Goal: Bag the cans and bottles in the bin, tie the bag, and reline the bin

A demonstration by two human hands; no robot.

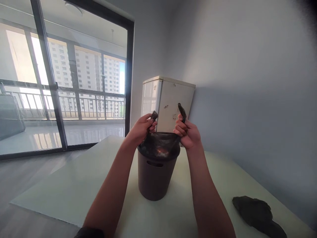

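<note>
A dark brown trash can (155, 180) with a slot handle stands upright on a pale green surface. Inside it sits a black trash bag (162, 143), its top edges pulled up above the rim at both sides. My left hand (146, 125) is closed on the bag's left end, and a bunched black tip pokes out over the fingers. On the other side, my right hand (186, 130) grips the bag's right end, with a longer twisted tip sticking up past the thumb. The bottom of the bag is hidden inside the can.
Another crumpled black plastic bag (255, 211) lies at the lower right of the pale green surface (81, 185). A worn white cabinet (170, 105) stands in the corner behind the can. Dark-framed sliding glass doors (91, 82) are at the left, a grey wall (247, 99) at the right.
</note>
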